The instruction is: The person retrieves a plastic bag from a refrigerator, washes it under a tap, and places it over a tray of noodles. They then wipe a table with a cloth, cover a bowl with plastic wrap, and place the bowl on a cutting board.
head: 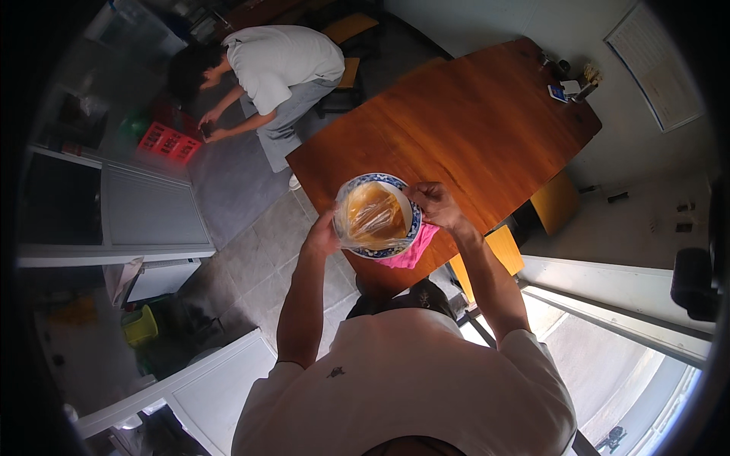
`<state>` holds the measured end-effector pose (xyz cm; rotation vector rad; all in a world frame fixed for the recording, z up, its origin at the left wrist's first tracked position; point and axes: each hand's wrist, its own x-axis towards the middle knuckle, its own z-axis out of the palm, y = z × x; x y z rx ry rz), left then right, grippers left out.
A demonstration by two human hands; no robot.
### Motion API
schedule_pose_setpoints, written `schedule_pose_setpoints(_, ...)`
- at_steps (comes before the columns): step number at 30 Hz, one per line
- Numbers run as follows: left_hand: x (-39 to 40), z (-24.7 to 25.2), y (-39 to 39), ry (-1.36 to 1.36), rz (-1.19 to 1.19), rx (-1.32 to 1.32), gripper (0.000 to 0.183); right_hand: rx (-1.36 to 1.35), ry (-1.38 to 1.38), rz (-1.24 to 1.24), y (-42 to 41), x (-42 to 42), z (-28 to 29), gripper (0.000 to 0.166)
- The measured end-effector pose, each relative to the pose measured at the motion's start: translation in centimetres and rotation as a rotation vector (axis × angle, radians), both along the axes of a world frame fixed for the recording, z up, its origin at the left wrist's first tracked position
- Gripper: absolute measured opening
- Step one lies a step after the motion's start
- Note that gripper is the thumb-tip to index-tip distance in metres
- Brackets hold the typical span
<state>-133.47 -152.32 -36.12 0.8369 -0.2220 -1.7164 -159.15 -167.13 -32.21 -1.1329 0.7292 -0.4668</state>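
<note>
A bowl (414, 219) with a blue-and-white patterned rim is before me at the near end of the wooden table. Clear plastic film (365, 219) lies wrinkled over its left and middle part, and something orange-brown shows through. My left hand (324, 232) grips the bowl's left side, with film against the fingers. At the upper right rim, the fingers of my right hand (436, 204) are closed on the edge; whether they also pinch film cannot be made out. A pink cloth (413, 251) sticks out below the bowl's lower right side.
The wooden table (479, 108) stretches away to the upper right, with a phone (558, 93) and a stick holder (585, 91) at its far end. Yellow stools (505, 251) stand along its right side. Across the floor, a person (279, 74) bends beside a red crate (169, 141).
</note>
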Motion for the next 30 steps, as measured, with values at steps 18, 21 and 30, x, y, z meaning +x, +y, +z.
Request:
schedule_pose_setpoints(18, -0.5, 0.9, 2.1, -0.353, 0.311, 0.086, 0.024, -0.023, -0.025, -0.083, 5.0, 3.5, -7.7, 0.023)
schedule_pose_setpoints(21, 2.8, 0.3, 2.5, -0.656, 0.389, 0.231, 0.018, 0.001, -0.049, -0.105, 5.7, 4.3, -8.3, 0.021)
schedule_pose_setpoints(30, 0.1, 2.6, -1.9, -2.169, -0.040, -0.084, 0.034, -0.019, -0.046, -0.217, 7.4, 5.7, -11.7, 0.022)
